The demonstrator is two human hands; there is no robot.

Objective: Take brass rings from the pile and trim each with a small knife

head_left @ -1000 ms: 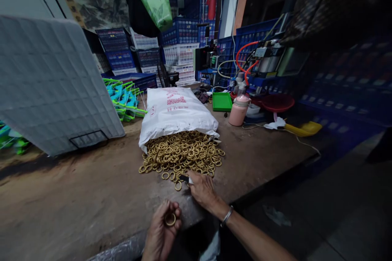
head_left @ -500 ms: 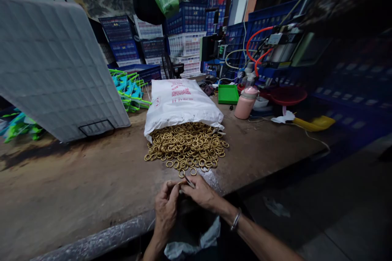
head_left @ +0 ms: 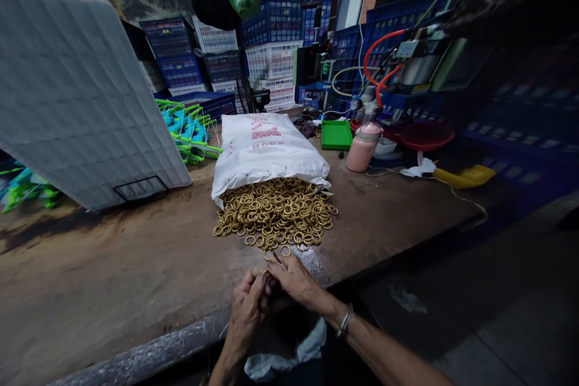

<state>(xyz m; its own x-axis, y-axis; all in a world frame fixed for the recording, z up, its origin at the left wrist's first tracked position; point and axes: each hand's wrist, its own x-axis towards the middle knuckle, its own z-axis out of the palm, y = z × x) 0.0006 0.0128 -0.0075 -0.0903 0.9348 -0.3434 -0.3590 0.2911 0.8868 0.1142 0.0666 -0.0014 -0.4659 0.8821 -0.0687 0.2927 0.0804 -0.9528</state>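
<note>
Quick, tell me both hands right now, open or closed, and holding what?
Left hand: closed, pinching a gold-coloured ring.
Right hand: closed, holding a small tool, exact kind unclear.

golden rings (head_left: 280, 210), white sack (head_left: 271, 160) — red print (head_left: 266, 132)

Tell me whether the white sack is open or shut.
Open: gold-coloured rings spread out from the near end of the white sack onto the table.

Hands (head_left: 244, 309) close together, fingers (head_left: 257, 286) curled — forearms (head_left: 384, 347) slanted
</note>
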